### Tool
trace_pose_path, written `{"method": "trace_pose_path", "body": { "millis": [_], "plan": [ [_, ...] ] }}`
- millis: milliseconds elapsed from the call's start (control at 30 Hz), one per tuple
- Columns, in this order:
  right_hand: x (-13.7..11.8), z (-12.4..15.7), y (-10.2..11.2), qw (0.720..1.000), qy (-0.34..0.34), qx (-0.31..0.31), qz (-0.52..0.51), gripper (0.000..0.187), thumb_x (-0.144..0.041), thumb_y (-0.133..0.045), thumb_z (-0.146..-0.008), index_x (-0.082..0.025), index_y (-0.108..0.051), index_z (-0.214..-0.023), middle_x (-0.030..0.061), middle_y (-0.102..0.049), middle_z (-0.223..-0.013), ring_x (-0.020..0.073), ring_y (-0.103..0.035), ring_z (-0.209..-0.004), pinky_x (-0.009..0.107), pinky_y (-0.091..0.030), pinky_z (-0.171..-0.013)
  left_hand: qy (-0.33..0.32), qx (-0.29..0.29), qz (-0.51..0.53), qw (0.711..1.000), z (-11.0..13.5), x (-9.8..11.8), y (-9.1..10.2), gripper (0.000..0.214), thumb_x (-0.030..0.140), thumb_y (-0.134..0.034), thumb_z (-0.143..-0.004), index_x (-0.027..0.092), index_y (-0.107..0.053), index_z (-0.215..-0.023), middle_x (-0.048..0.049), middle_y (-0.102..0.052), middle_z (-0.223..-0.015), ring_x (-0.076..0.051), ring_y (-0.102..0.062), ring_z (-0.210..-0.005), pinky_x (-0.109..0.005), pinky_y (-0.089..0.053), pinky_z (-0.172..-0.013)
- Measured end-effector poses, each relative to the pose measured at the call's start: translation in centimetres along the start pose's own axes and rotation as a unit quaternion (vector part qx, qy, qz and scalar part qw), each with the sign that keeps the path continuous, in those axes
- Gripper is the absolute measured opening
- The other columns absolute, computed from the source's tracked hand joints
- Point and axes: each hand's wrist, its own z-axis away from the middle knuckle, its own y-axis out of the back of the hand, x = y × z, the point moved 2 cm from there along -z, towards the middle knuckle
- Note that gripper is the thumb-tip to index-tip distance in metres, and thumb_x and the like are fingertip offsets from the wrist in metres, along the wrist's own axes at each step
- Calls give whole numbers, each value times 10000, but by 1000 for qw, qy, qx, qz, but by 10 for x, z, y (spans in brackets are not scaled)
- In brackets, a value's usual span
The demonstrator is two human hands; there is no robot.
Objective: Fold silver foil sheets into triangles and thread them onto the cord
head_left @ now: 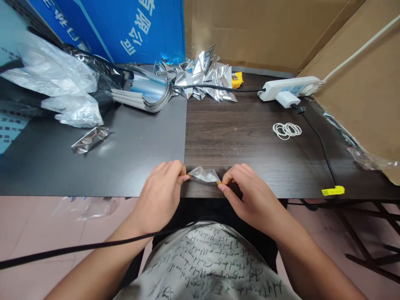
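Small hand-packing workstation, workshop type, not domestic. Evidence: tabletop [237, 137] walled by raw cardboard sheets [250, 29] and a blue printed panel [125, 25]; heap of folded foil pouches [203, 75] at far edge; curled stack of flat foil bags [146, 91] on grey mat [125, 150], far left; loose rubber bands [286, 130] and power strip [290, 86] toward far right corner.

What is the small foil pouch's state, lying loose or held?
Held. The left hand pinches one end of the foil pouch, the right hand the other, at the table's near edge.
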Motion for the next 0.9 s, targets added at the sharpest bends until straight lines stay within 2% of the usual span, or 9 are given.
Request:
{"method": "trace_pose_path", "body": {
  "millis": [67,133,200,267,400,600,667,733,900],
  "plan": [
    [3,-5,6,997,0,8,-83,73,-159,-538,-943,-199,-563,-888,39,-673,-867,169,-623,-794,323,-490,-728,-18,6,69,997,-5,-5,5,63,140,-537,-985,195,-547,-1013,25,-653,-850,-135,-603,-755,-256,-431,-689],
    [6,-12,11,984,-22,16,-173,24,-201,-577,-933,-205,-580,-910,29,-706,-847,146,-672,-754,281,-527,-698,-54,11,101,993,-12,-7,12,162,157,-532,-994,202,-564,-1147,23,-672,-898,-119,-630,-807,-235,-449,-737],
    [8,-22,16,967,-45,15,-250,81,-263,-630,-916,-206,-598,-963,23,-729,-812,143,-700,-714,264,-556,-675,-92,9,110,990,-22,-8,19,149,167,-507,-1004,200,-611,-1105,16,-670,-901,-110,-627,-821,-226,-450,-768],
    [10,-34,21,955,-56,6,-292,177,-312,-667,-895,-197,-618,-1020,25,-740,-786,152,-712,-699,270,-577,-676,-102,6,119,988,-33,-8,24,133,196,-507,-1000,186,-631,-954,13,-654,-856,-105,-603,-774,-223,-438,-740],
    [15,-65,31,958,-44,3,-283,199,-383,-690,-869,-185,-667,-863,25,-706,-695,152,-686,-629,271,-564,-623,-66,1,158,985,-62,-10,27,221,314,-541,-977,171,-593,-816,17,-618,-757,-109,-551,-691,-232,-413,-669],
    [30,-121,49,956,-36,-3,-293,330,-483,-716,-859,-171,-613,-826,39,-709,-697,122,-655,-567,233,-539,-544,-1,-5,263,965,-119,-23,25,305,441,-584,-886,175,-558,-739,17,-572,-619,-126,-534,-567,-241,-399,-554],
    [38,-139,51,956,-41,-5,-291,296,-432,-723,-868,-161,-626,-799,44,-713,-699,106,-641,-547,217,-528,-532,5,13,244,970,-139,-27,24,282,421,-595,-860,177,-553,-725,17,-566,-606,-123,-522,-541,-236,-377,-529],
    [50,-155,50,952,-74,24,-296,238,-342,-723,-875,-153,-630,-764,34,-698,-664,94,-625,-521,196,-497,-500,16,30,227,973,-157,-30,19,265,394,-611,-844,173,-558,-709,16,-566,-604,-109,-494,-525,-227,-354,-518],
    [78,-168,36,943,-97,43,-314,211,-285,-744,-857,-145,-625,-755,21,-673,-631,83,-600,-497,191,-477,-483,60,-65,314,945,-182,-36,-2,312,427,-663,-826,170,-538,-702,20,-570,-584,-98,-533,-497,-208,-393,-515]
  ]
}}
